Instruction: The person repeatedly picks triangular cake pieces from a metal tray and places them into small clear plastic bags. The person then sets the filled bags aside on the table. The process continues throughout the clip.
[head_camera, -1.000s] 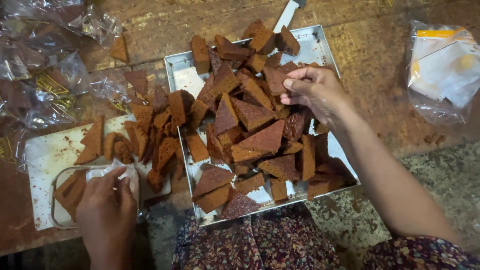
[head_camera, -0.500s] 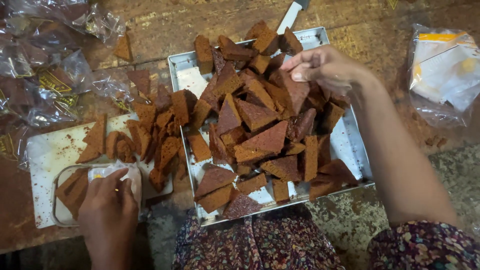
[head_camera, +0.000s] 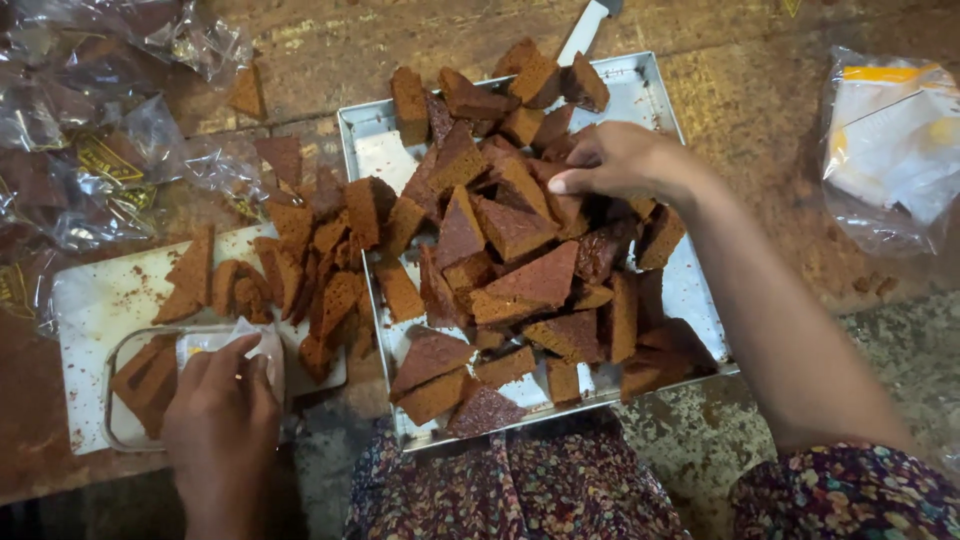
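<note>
A metal tray (head_camera: 372, 148) holds a heap of brown triangular cake slices (head_camera: 515, 265). My right hand (head_camera: 620, 160) rests on the slices in the tray's far part, its fingers curled around one of them. More slices (head_camera: 320, 260) lie piled on a white board (head_camera: 95, 300) to the left. My left hand (head_camera: 222, 415) presses on a clear plastic container (head_camera: 130, 385) at the board's near end, with a bit of white wrapping under the fingers. Inside that container lie a couple of slices.
Crumpled clear plastic bags (head_camera: 90, 130) lie at the far left. A white and yellow packet in plastic (head_camera: 890, 150) sits at the right. A knife blade (head_camera: 585, 30) pokes out behind the tray. My floral-patterned clothing (head_camera: 520, 490) is at the near edge.
My right hand has moved from the tray's right side toward its far middle and closed its fingers on a slice there. My left hand has stayed on the container.
</note>
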